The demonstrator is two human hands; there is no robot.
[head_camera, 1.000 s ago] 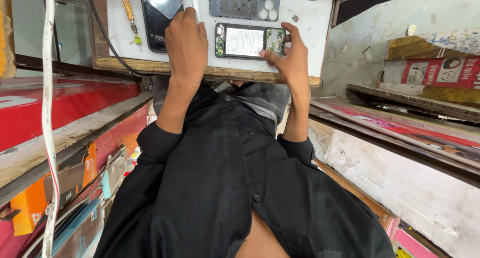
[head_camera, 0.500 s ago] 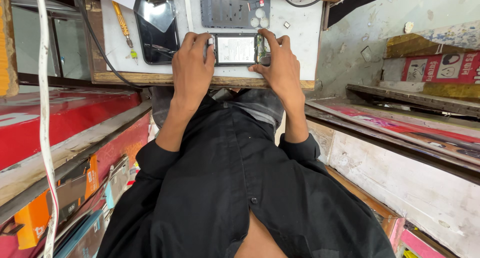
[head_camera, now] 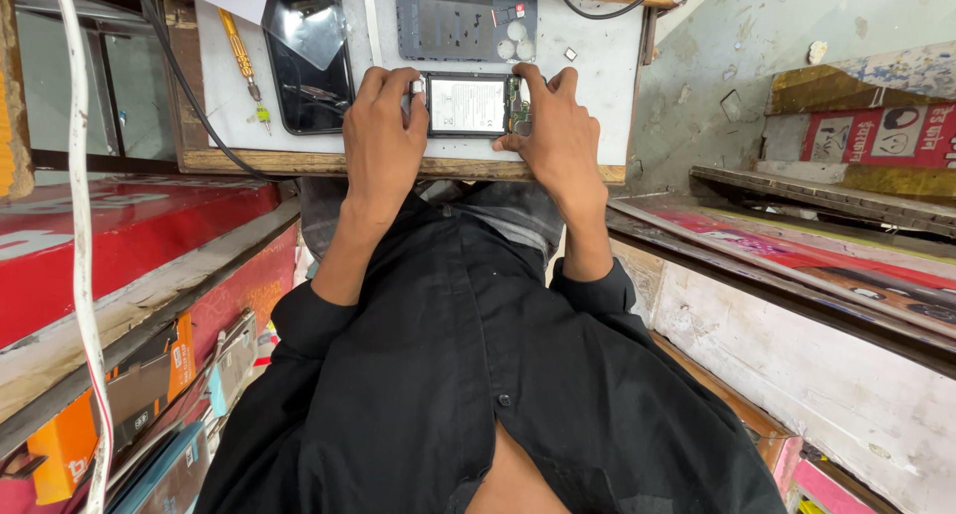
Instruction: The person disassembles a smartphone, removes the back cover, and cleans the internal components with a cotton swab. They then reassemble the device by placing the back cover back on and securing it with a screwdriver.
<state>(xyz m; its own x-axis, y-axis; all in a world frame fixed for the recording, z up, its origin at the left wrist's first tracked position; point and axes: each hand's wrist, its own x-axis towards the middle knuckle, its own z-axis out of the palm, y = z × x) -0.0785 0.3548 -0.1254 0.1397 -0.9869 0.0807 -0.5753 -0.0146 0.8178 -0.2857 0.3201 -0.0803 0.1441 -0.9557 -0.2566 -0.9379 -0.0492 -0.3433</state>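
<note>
Right now your two hands bracket the opened black smartphone with its back cover off, which lies flat on the white wooden-edged surface at about 12 o'clock from your chest. Its long axis runs side to side, from 9 o'clock to 3 o'clock, so each short end points at one hand. A pale rectangular battery fills the middle of the phone, and the bare circuit parts show at the 3 o'clock end.

Your left hand presses against the 9 o'clock end, fingers curled over the top edge and thumb near the corner. Your right hand grips the 3 o'clock end, fingertips over the circuit parts. Both hands are closed on the phone and set apart by its length; neither is clearly nearer, since each meets its own end.

Just beyond the phone, at 12 o'clock, lies a dark grey removed back panel with round camera holes, close to the phone. At about 10 o'clock rests a second black phone with a glossy screen, just beside your left hand, and farther toward 9 o'clock a yellow-handled screwdriver. A black cable crosses the surface's left edge.
</note>
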